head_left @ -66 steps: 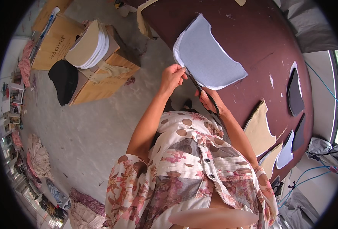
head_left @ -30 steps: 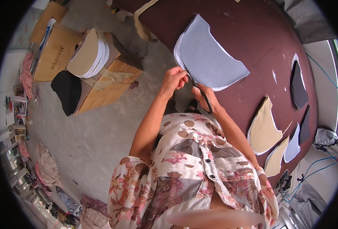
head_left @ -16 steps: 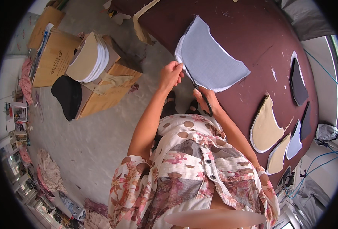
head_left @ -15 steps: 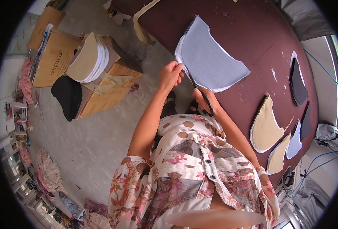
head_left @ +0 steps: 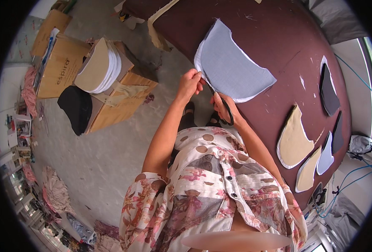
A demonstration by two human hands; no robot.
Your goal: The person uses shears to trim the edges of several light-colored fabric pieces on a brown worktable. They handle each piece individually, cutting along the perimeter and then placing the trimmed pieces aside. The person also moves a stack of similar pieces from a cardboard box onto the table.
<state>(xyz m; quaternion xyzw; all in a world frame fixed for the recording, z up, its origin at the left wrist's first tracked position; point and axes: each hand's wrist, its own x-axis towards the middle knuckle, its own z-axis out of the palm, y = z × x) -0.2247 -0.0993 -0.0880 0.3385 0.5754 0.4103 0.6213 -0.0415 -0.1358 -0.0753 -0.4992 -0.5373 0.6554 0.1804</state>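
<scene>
A curved light-blue fabric piece with a white layer along its edge lies at the near left rim of the maroon-covered table. At its left edge, the fingertips of my left hand pinch the white border. My right hand is closed round the black-handled scissors. Their blades point up and left along the fabric's lower left edge, close to my left fingers. Whether the blade tips are between the layers cannot be made out.
On the table's right lie cut pieces: beige, smaller beige, pale blue and dark grey. Left on the floor, a cardboard box bears stacked beige-and-white pieces and a black one. Fabric heaps lie lower left.
The scissors and my right hand have shifted slightly, with the handles turned a little. My left hand keeps its pinch on the edge. The whole view has moved a few pixels.
</scene>
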